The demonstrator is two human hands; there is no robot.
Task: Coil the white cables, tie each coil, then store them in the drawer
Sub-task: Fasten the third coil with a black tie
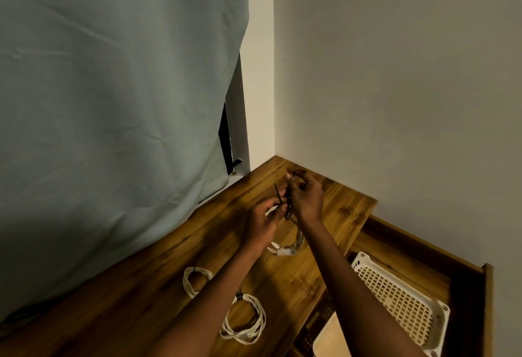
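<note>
Now tying step in hand — black tie pinched by left hand, third white cable coil gripped by right hand above desk. Two tied coils laid nearby — cinching called for next, then open drawer.

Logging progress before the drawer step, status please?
Left hand and right hand both pinching thin black tie around held white cable coil. Two tied white coils lie on wooden desk. Open drawer unobstructed.

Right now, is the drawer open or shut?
Open: the drawer is pulled out beside the desk, showing the white basket inside.
</note>
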